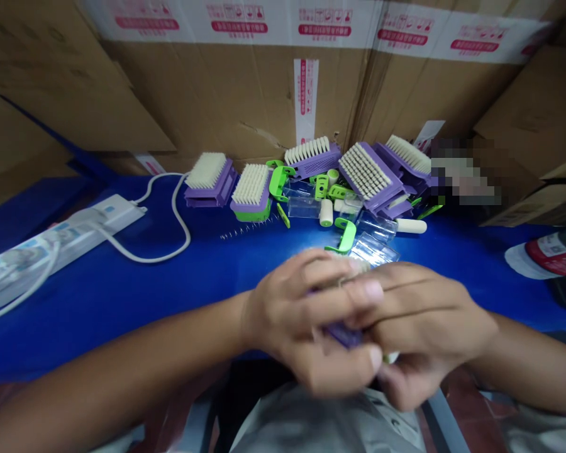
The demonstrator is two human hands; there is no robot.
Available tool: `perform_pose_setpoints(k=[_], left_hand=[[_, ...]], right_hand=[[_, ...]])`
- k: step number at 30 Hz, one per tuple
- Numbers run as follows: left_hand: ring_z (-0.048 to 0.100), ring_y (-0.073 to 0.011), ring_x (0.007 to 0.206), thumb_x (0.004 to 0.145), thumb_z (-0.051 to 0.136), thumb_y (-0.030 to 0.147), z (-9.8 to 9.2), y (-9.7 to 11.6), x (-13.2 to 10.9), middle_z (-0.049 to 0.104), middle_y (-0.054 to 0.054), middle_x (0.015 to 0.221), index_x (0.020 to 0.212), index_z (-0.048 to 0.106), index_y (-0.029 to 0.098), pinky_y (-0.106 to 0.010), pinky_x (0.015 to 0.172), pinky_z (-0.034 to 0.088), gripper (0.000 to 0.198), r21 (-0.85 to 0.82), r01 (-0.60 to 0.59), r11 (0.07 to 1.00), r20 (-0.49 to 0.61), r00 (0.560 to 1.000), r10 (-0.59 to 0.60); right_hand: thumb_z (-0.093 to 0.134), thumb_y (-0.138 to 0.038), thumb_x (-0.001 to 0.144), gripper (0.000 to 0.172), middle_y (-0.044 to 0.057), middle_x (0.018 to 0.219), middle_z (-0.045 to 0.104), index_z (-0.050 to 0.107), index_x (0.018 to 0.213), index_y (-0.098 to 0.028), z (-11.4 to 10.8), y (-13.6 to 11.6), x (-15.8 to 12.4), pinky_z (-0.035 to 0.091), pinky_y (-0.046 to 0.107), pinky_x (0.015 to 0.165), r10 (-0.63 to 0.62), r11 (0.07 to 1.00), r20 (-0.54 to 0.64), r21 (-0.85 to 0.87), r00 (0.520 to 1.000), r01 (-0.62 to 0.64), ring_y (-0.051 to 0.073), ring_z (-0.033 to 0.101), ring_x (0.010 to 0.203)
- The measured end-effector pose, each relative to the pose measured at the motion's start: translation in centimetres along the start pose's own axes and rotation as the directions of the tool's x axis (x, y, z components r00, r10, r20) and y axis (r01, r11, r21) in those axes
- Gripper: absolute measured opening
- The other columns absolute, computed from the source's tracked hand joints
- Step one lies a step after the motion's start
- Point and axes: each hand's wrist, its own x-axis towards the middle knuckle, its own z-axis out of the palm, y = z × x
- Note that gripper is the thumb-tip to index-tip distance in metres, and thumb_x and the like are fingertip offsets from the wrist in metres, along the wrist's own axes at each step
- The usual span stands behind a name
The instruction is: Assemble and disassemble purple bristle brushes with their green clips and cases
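Note:
My left hand (306, 318) and my right hand (424, 327) are clasped together over a purple brush part (342, 333) at the near edge of the blue table (122, 289). Both hands have fingers wrapped round it, and most of the part is hidden. Pale bristles show faintly between the fingers. Beyond the hands lies a pile of purple brushes with white bristles (365, 170), green clips (346, 236), clear plastic cases (304, 202) and white rollers (410, 226). Two assembled brushes (252, 192) stand to the left of the pile.
A white power strip (70, 233) with its cable (170, 245) lies at the left. Cardboard boxes (245, 94) wall in the back of the table. A red and white roll (547, 258) sits at the right edge. A thin metal spring (248, 226) lies mid-table.

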Motion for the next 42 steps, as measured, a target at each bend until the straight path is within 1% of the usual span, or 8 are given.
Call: perform_pose_setpoints(k=[1, 5, 8, 15, 27, 31, 35, 42], left_hand=[[0.07, -0.025, 0.12, 0.085, 0.071, 0.049, -0.2, -0.8, 0.1, 0.074, 0.0, 0.124, 0.125, 0.054, 0.042, -0.048, 0.1, 0.063, 0.044, 0.023, -0.115, 0.993, -0.096, 0.989, 0.116], [0.054, -0.0354, 0.143, 0.086, 0.076, 0.037, -0.3, -2.5, 0.3, 0.052, -0.025, 0.152, 0.149, 0.037, 0.017, -0.051, 0.109, 0.056, 0.076, 0.221, 0.077, 0.972, -0.123, 0.991, -0.05], [0.057, -0.0407, 0.136, 0.086, 0.076, 0.044, 0.0, -2.3, 0.5, 0.054, -0.026, 0.149, 0.151, 0.036, 0.015, -0.056, 0.108, 0.053, 0.082, 0.341, 0.141, 0.929, -0.018, 0.99, -0.143], [0.063, -0.0395, 0.116, 0.078, 0.074, 0.033, -0.3, -1.7, 0.9, 0.062, -0.022, 0.135, 0.155, 0.035, 0.009, -0.051, 0.098, 0.052, 0.09, 0.447, 0.273, 0.852, 0.078, 0.937, -0.341], [0.058, -0.0343, 0.131, 0.088, 0.07, 0.042, -0.8, -4.8, 0.6, 0.056, -0.021, 0.146, 0.155, 0.035, 0.013, -0.052, 0.111, 0.051, 0.081, 0.079, 0.311, 0.947, 0.059, 0.947, -0.316], [0.063, -0.0297, 0.133, 0.099, 0.061, 0.044, -1.1, -6.6, 0.2, 0.061, -0.015, 0.148, 0.153, 0.045, 0.02, -0.044, 0.113, 0.052, 0.061, -0.185, 0.18, 0.966, 0.034, 0.984, -0.177], [0.069, -0.0284, 0.126, 0.101, 0.058, 0.045, -0.7, -7.0, 0.3, 0.067, -0.012, 0.144, 0.15, 0.052, 0.023, -0.036, 0.106, 0.057, 0.054, -0.496, 0.052, 0.867, 0.046, 0.998, -0.034], [0.067, -0.0278, 0.125, 0.098, 0.063, 0.04, 0.6, -4.9, 0.9, 0.064, -0.013, 0.133, 0.144, 0.046, 0.023, -0.042, 0.1, 0.061, 0.052, -0.418, -0.056, 0.907, -0.229, 0.972, -0.045]], right_hand=[[0.086, -0.051, 0.078, 0.032, 0.007, 0.09, 0.078, 0.07, 0.084, -0.024, -0.5, 0.4, 0.7, 0.065, 0.041, 0.082, 0.007, 1.0, -0.013, 0.007, 1.0, -0.007, 0.026, 0.076, 0.09], [0.084, -0.043, 0.082, 0.023, 0.004, 0.092, 0.078, 0.071, 0.088, -0.024, -1.4, 2.4, 2.6, 0.063, 0.038, 0.085, 0.025, 0.995, -0.138, 0.095, 0.99, -0.012, 0.023, 0.075, 0.09], [0.081, -0.037, 0.086, 0.017, 0.001, 0.094, 0.077, 0.071, 0.092, -0.024, -1.1, 3.4, 3.4, 0.061, 0.029, 0.079, 0.214, 0.955, -0.24, 0.257, 0.947, -0.151, 0.016, 0.073, 0.085], [0.074, -0.043, 0.09, 0.025, 0.003, 0.101, 0.072, 0.065, 0.103, -0.023, -0.3, 3.5, 3.6, 0.056, 0.025, 0.068, 0.491, 0.777, -0.012, 0.457, 0.871, -0.432, 0.014, 0.067, 0.081], [0.083, -0.034, 0.083, 0.039, 0.005, 0.117, 0.072, 0.071, 0.118, -0.024, -3.6, 5.6, 5.0, 0.06, 0.03, 0.081, 0.228, 0.927, 0.216, 0.251, 0.949, -0.279, 0.019, 0.07, 0.102], [0.082, -0.032, 0.085, 0.037, 0.008, 0.138, 0.068, 0.074, 0.12, -0.028, -4.0, 5.0, 5.1, 0.058, 0.038, 0.097, -0.064, 0.996, 0.182, 0.078, 0.981, 0.051, 0.026, 0.065, 0.127], [0.082, -0.036, 0.084, 0.048, 0.009, 0.112, 0.076, 0.071, 0.129, -0.024, -3.3, 3.7, 4.8, 0.056, 0.045, 0.103, -0.379, 0.908, 0.274, -0.072, 0.884, 0.412, 0.027, 0.071, 0.108], [0.078, -0.034, 0.088, 0.034, 0.006, 0.101, 0.073, 0.072, 0.119, -0.022, -2.2, 2.5, 4.1, 0.056, 0.032, 0.08, -0.233, 0.963, 0.108, -0.114, 0.967, 0.244, 0.02, 0.067, 0.09]])
